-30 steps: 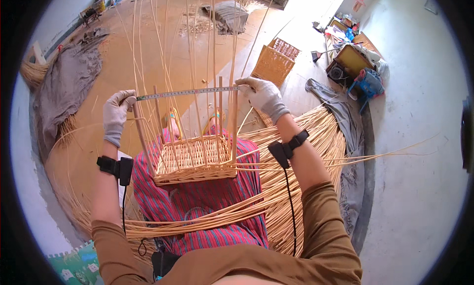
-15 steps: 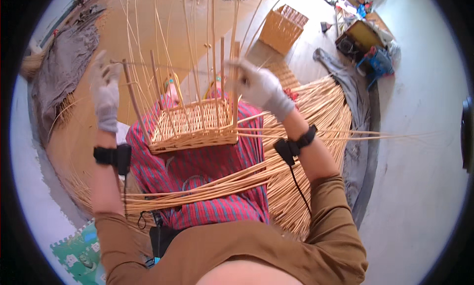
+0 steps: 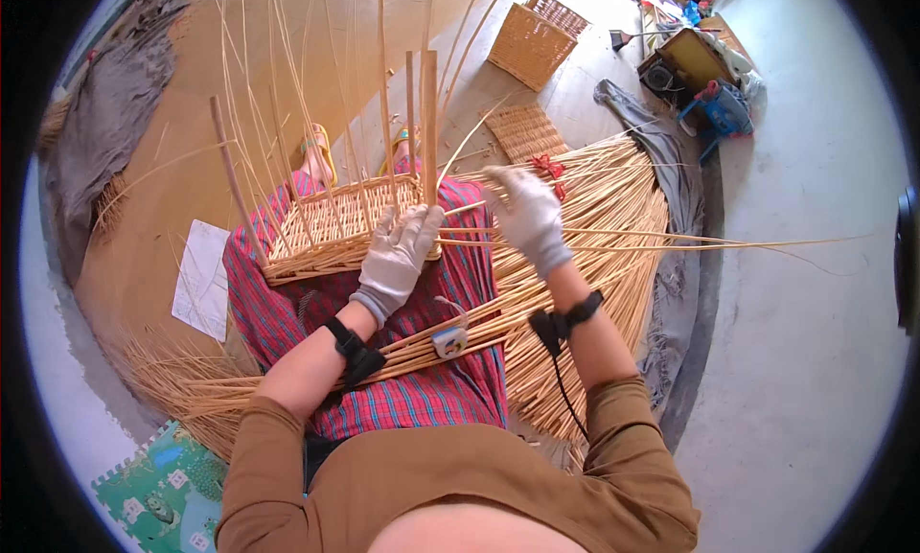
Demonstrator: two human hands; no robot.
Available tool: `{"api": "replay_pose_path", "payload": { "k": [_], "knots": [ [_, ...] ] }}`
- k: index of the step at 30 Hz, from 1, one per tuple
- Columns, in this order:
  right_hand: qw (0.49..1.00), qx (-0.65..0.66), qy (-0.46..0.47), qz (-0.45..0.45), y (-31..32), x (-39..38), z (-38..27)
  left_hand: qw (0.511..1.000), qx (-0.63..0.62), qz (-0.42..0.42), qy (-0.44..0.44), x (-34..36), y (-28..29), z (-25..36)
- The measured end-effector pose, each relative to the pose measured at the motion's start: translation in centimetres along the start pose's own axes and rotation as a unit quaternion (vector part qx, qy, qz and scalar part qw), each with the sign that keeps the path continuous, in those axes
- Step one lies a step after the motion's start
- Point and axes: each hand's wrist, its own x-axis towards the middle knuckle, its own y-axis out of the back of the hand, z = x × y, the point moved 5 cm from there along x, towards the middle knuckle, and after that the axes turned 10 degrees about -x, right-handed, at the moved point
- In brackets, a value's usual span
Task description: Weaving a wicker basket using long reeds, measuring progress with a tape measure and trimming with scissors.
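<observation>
A half-woven wicker basket [image 3: 316, 258] with tall upright stakes rests on my lap, over a red-and-blue checked cloth [image 3: 287, 318]. My left hand [image 3: 398, 251], in a white glove, grips its near right corner at the foot of a thick corner post [image 3: 429, 122]. Just right of that corner, my gloved right hand [image 3: 527, 213] pinches a wicker rod [image 3: 465, 211] coming out of the weave. Its fingertips are partly hidden behind the hand. Below them, several long rods [image 3: 690, 240] stick out to the right.
A bundle of loose rods [image 3: 604, 218] lies to my right, and more rods [image 3: 402, 357] cross my lap beside a small white object [image 3: 448, 342]. Ahead are a finished-looking wicker box [image 3: 532, 45] and a woven panel [image 3: 525, 134]. A blue stool [image 3: 724, 112] stands far right.
My left hand has come from the basket's far left side to its right corner. My right hand has dropped down and right. The thin rod stretched across the stakes no longer shows there.
</observation>
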Motion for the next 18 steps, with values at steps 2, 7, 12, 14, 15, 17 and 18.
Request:
{"api": "replay_pose_path", "payload": {
  "k": [2, 7, 12, 14, 15, 17, 18],
  "knots": [
    [0.984, -0.120, -0.008, -0.135, -2.0, 0.6, 3.4, 0.999, 0.031, 0.019, 0.015, 0.2, -1.6, -0.1],
    [0.930, -0.165, -0.065, -0.321, -2.4, -0.5, 5.8, 0.996, -0.058, -0.001, 0.066, -0.2, -3.4, -0.6],
    [0.951, -0.242, 0.059, -0.185, 4.3, -1.9, 1.9, 0.986, -0.091, -0.051, 0.130, 0.0, -3.4, -1.1],
    [0.928, -0.283, 0.221, -0.100, 6.4, -2.6, -1.7, 0.982, -0.132, -0.032, 0.128, 0.2, -3.3, -1.1],
    [0.902, -0.310, 0.289, -0.086, 6.5, -2.9, -3.7, 0.982, -0.135, -0.037, 0.129, 0.1, -3.4, -1.1],
    [0.827, -0.315, 0.426, -0.188, 4.9, -2.9, -7.9, 0.979, -0.159, 0.000, 0.126, 0.0, -3.5, -1.3],
    [0.786, -0.271, 0.490, -0.262, 3.2, -2.5, -10.4, 0.977, -0.162, -0.034, 0.132, 0.0, -4.2, -1.3]
  ]
}}
